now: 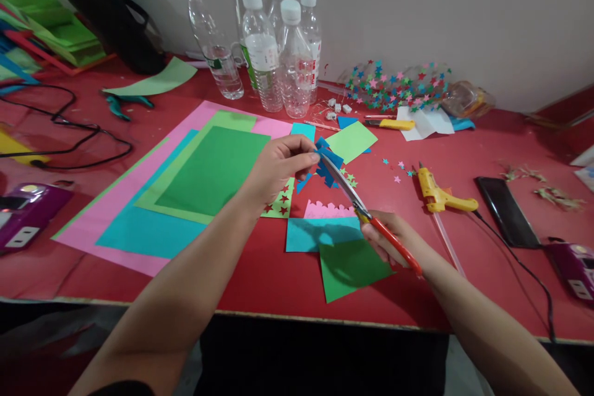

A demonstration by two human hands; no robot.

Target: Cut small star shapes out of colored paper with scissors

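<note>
My left hand (297, 161) pinches a small piece of blue paper (321, 146) between thumb and fingertips. My right hand (390, 236) is closed around the red-and-yellow handles of a pair of scissors (349, 189). The scissor blades point up and left, with their tips at the blue paper. Beneath the blades lie more blue paper scraps (327, 174). Nearer to me are a pink strip with a star-cut edge (327, 209), a light blue sheet (301, 236) and a green sheet (352, 269). Light green paper with star-shaped holes (281, 201) lies under my left wrist.
Large coloured sheets (213, 167) are stacked on the red table at left. Clear plastic bottles (297, 68) stand at the back, beside a bottle covered in small stars (399, 86). To the right are a yellow glue gun (439, 192), its cord and a phone (507, 210).
</note>
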